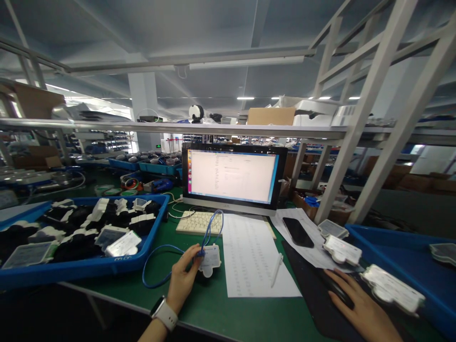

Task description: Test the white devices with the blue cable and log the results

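Pinches the end of a blue cable between thumb and fingers of the left hand, closed together at the left edge of a white plastic housing, just in front of the keyboard at the green workbench. Cannot tell whether fully plugged in. Clasps a black computer mouse loosely under the right hand, on a dark mouse pad. Has a printed sheet bearing a white pen between both hands, a lit monitor behind the keyboard, and a loaded blue tray to the left.
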Demonstrator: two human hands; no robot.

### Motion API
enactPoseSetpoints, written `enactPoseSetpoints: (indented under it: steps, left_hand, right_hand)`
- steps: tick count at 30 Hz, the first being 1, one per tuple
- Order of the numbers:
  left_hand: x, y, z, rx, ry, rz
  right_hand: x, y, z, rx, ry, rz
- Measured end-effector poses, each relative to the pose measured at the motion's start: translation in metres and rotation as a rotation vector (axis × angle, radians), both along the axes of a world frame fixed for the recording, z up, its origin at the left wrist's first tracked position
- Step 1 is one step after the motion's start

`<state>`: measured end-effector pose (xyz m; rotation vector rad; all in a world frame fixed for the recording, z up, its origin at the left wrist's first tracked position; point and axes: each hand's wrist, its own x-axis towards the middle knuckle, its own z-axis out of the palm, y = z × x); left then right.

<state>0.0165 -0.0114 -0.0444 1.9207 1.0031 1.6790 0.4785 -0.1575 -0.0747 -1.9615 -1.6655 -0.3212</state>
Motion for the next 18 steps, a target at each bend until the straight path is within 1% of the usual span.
enactPoseSetpoints:
  steps: [6,18]
  left_hand:
    - [0.0000,-0.0001,0.0002,0.003,0.014,0.008]
    - [0.0000,0.0026,-0.0042,-0.004,0.035,0.015]
  right_hand:
    - [-0.0015,-0.0001,0.0004,0.000,-0.005,-0.001]
    - [0.0027,0.0031,-0.0069,0.005,0.007,-0.007]
